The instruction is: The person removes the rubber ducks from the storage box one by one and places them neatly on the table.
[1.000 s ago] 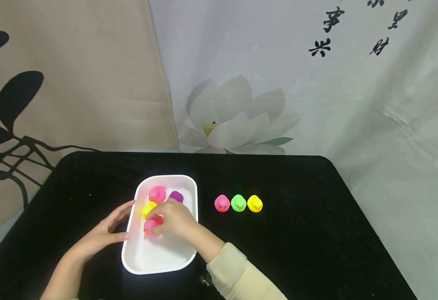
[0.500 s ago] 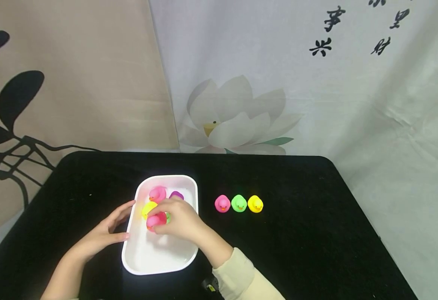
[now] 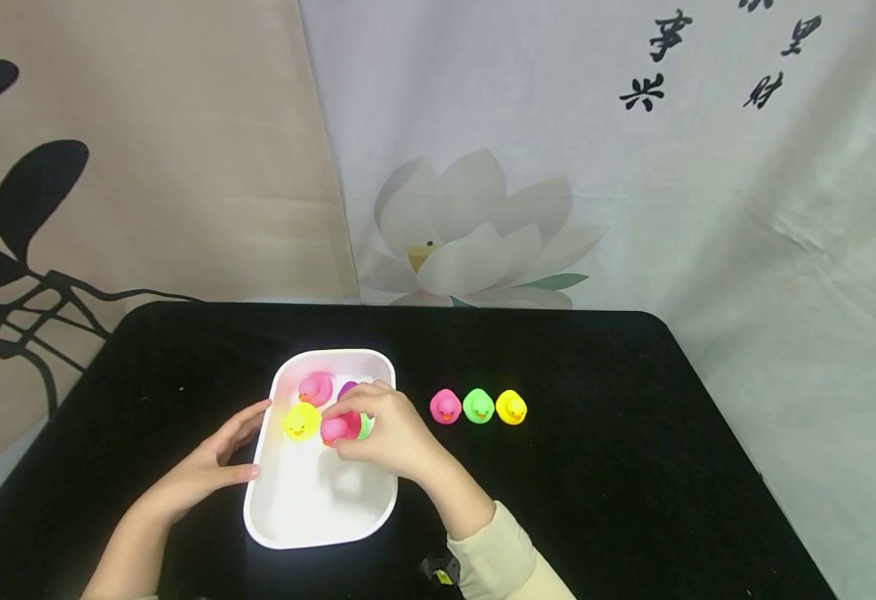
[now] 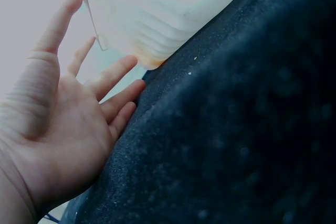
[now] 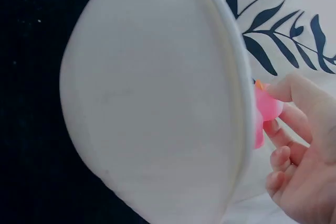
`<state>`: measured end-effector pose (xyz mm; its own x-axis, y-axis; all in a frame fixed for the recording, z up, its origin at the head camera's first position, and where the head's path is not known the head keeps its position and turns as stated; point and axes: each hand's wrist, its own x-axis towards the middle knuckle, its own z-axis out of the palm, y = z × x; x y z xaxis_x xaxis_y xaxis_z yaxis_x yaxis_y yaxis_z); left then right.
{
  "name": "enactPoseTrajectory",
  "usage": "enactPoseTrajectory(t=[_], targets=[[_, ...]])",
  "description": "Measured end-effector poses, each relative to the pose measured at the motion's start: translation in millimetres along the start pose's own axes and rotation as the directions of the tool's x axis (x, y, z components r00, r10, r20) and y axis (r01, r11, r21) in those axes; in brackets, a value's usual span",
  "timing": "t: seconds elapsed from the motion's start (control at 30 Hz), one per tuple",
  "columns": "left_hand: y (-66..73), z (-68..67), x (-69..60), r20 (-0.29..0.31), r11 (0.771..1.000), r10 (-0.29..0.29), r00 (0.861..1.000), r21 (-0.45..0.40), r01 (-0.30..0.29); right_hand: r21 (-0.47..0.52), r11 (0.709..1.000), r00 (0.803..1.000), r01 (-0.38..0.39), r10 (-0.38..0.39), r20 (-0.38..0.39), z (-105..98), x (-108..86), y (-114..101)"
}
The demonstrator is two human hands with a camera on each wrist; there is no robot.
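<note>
My right hand pinches a pink rubber duck between thumb and fingers, over the white tray. In the right wrist view the pink duck shows above the tray's rim, partly hidden by it. Fingers of my left hand are spread, with thumb and fingertips touching the tray's left side; the left wrist view shows the same open palm. Inside the tray are a yellow duck, another pink duck, a purple duck and a green one, the last two partly covered by my right hand.
To the right of the tray, a pink duck, a green duck and a yellow duck stand in a row on the black table. A cloth backdrop hangs behind the table.
My right hand has lifted the pink duck and carried it to the right across the tray, uncovering the yellow duck. My left hand has stayed at the tray's side.
</note>
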<state>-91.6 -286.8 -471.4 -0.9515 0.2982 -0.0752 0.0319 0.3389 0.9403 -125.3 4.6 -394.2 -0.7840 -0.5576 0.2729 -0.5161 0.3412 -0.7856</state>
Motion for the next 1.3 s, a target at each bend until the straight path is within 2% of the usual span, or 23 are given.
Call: enactPoseTrajectory(t=[0.47, 0.73, 1.03, 1.3], targets=[[5.0, -0.6, 0.4, -0.004, 1.000, -0.002, 1.000, 0.003, 0.002, 0.079, 0.993, 0.996, -0.086, 0.088, -0.027, -28.3, -13.8, -2.1], [2.8, 0.0, 0.1, -0.004, 1.000, -0.012, 1.000, 0.006, 0.012, 0.093, 0.996, 0.998, -0.006, 0.012, -0.069, -47.0, -22.3, 2.7], [1.7, -0.6, 0.0, -0.005, 1.000, -0.011, 1.000, 0.006, 0.011, 0.129, 0.991, 0.995, 0.024, -0.011, -0.103, -74.6, -32.5, 10.3], [2.0, -1.4, -1.3, 0.000, 1.000, -0.020, 1.000, 0.005, 0.020, 0.135, 0.989, 0.990, -0.059, 0.075, -0.119, -101.2, -41.7, 13.4]])
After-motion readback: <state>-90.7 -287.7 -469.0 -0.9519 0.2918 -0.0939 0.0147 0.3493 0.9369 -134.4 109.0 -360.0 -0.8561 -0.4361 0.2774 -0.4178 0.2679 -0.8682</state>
